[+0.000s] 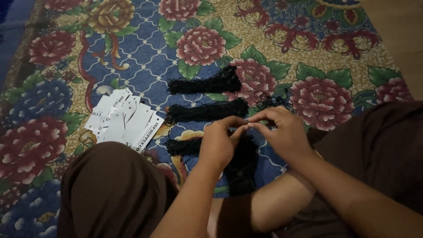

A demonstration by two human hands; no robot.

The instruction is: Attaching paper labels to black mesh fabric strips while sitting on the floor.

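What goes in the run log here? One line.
left hand pinching black string | right hand fingertips meeting left | three black string bundles | white tags left

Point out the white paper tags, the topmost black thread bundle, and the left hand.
white paper tags (125, 121), head view, middle of the pile.
topmost black thread bundle (205, 82), head view, mid-length.
left hand (218, 143), head view, back of hand.

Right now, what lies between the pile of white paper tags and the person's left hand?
In the head view, only bare floral carpet and the frayed end of the lowest black thread bundle separate the white paper tags from the left hand.
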